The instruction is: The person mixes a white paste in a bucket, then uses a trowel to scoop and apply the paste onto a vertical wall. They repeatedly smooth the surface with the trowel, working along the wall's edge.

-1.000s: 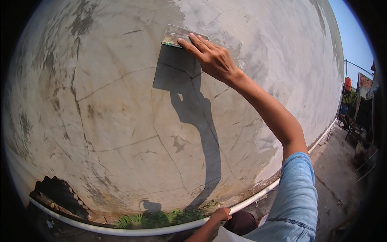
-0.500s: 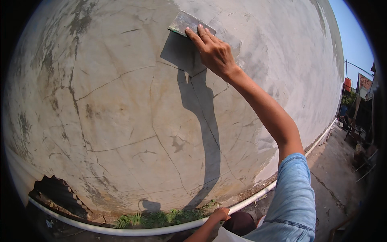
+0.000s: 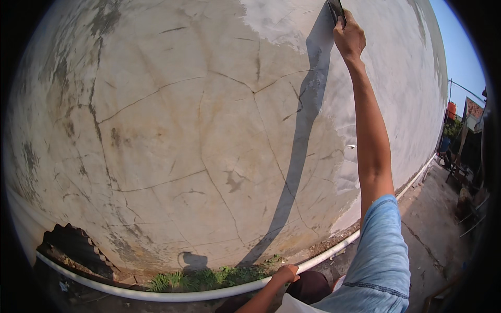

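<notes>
At the top of the view, my right hand point(image 3: 349, 39) is closed around a flat plastering trowel point(image 3: 335, 7), seen nearly edge-on and cut off by the upper edge. The trowel is at the light grey plaster coat point(image 3: 282, 23) on the wall; whether its blade touches there I cannot tell. Older, cracked wall point(image 3: 156, 146) lies bare to the left and below. Low down, my left hand point(image 3: 286, 273) is curled beside the white pipe point(image 3: 209, 298) and a dark rounded shape, maybe my knee point(image 3: 311, 287). What its fingers hold, if anything, is hidden.
Ferns and weeds point(image 3: 182, 280) grow along the wall's foot, behind the pipe. A corrugated sheet point(image 3: 78, 245) frames a dark gap at lower left. Concrete ground point(image 3: 422, 229) runs off to the right, with clutter point(image 3: 467, 193) along its far side.
My right hand has carried the trowel up and to the right, turning it from face-on to nearly edge-on. The arm's shadow has shifted right with it. My left hand stays in place.
</notes>
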`<state>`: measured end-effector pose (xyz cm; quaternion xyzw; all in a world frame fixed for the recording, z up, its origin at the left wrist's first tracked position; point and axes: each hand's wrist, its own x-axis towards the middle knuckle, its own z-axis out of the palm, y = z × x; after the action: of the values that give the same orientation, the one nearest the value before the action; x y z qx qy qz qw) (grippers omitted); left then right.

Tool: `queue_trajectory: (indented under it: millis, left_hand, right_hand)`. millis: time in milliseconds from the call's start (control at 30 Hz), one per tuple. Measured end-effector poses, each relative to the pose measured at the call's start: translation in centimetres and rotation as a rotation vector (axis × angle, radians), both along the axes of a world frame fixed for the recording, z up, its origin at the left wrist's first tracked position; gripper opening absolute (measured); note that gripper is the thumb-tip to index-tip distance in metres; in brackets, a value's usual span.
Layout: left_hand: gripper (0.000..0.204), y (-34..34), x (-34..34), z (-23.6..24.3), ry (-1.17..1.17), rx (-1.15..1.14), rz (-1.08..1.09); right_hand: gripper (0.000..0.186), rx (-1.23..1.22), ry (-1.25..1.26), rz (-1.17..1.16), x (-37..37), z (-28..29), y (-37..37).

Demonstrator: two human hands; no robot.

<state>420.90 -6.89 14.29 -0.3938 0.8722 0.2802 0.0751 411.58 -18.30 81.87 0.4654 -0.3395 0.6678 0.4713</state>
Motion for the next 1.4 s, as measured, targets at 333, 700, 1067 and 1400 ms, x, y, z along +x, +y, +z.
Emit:
queue_trajectory:
  millis: [333,700,1067,1400]
  left_hand:
    - [0.058,-0.4,0.6,-0.7,0.014,-0.013,0.021]
    - [0.058,-0.2,0.7,-0.4,0.043,-0.008,0.043]
    - [0.051,-0.9,3.3,1.2,0.4,-0.209,0.215]
    - [0.025,-1.1,5.8,16.5,1.49,-0.071,0.569]
  right_hand:
    - [0.028,-0.156,0.613,0.175,14.1,-8.4,4.3]
    - [0.028,-0.016,-0.062,0.019,-0.3,-1.4,-0.7]
    - [0.029,0.375,0.048,1.358,4.5,-13.4,8.1]
    - [0.03,0.648,-0.396,1.604,3.3,-28.9,10.0]
